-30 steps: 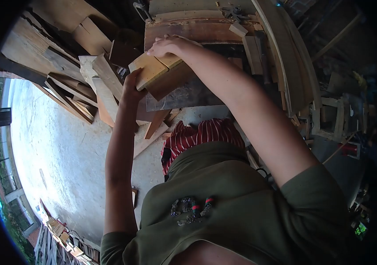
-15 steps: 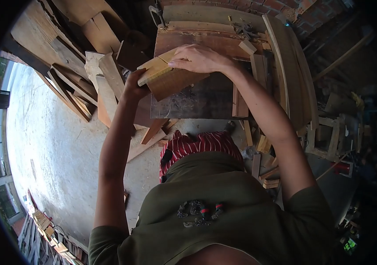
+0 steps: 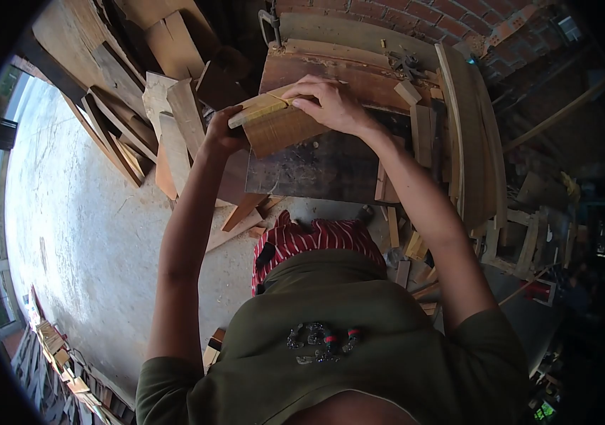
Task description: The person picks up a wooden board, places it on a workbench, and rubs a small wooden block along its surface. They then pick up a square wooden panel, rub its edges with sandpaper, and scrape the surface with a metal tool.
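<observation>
A piece of wooden board [image 3: 281,132], pale along its upper side and browner on the face toward me, is tilted over the workbench. My left hand [image 3: 227,129] grips its left end, fingers wrapped around the corner. On its upper edge, toward the right, rests my right hand [image 3: 331,106] with thumb and fingers bent together. A thin yellow line runs across the wood to these fingertips; I cannot tell what they pinch. Below the board lies the dark, scuffed front of the workbench top [image 3: 309,170].
A clamp [image 3: 271,30] is fixed at the bench's back left corner. Metal tools [image 3: 409,64] lie at the back, near a small wood block [image 3: 407,92]. Long curved boards [image 3: 467,134] stand along the right. Planks [image 3: 178,46] lean at the left, with offcuts [image 3: 244,212] on the floor.
My right hand has lifted its knuckles and bent its fingers more at the board's upper edge. The board's near face now shows brighter. My left hand keeps its grip, and the view has shifted slightly.
</observation>
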`<state>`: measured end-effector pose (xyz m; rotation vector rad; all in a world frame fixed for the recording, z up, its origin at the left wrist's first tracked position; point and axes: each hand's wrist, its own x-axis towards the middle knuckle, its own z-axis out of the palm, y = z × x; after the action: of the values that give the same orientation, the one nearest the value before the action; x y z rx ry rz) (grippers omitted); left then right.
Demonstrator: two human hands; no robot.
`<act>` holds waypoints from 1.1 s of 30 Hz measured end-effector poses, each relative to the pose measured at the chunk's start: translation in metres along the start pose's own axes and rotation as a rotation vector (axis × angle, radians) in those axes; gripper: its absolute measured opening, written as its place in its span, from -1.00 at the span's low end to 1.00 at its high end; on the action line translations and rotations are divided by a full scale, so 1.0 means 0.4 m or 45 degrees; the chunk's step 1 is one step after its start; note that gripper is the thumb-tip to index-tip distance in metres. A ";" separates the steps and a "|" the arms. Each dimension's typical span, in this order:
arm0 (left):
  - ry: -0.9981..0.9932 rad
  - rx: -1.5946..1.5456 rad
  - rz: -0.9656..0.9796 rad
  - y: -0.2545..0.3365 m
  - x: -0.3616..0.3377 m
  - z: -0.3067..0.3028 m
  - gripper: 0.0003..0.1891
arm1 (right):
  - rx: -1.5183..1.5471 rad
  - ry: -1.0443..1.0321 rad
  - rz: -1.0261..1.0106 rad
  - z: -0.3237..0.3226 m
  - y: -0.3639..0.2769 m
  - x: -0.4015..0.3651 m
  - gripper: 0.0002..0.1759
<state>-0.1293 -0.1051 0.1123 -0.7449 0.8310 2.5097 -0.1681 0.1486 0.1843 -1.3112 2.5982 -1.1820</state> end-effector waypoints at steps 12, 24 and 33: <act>-0.046 0.013 -0.074 0.021 0.015 -0.019 -0.54 | 0.061 0.039 0.060 0.001 -0.002 0.012 -0.83; 0.176 0.217 0.355 -0.366 -0.040 -0.129 -0.60 | -0.062 0.040 0.059 0.187 0.005 -0.376 -0.82; 0.447 0.280 0.602 -0.485 -0.030 -0.082 -0.52 | -0.570 0.540 0.647 0.160 0.045 -0.509 -0.51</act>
<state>-0.0094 0.0167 0.0140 -1.0258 1.5348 2.6506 -0.0279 0.2559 0.0636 -0.3610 3.3449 -0.8917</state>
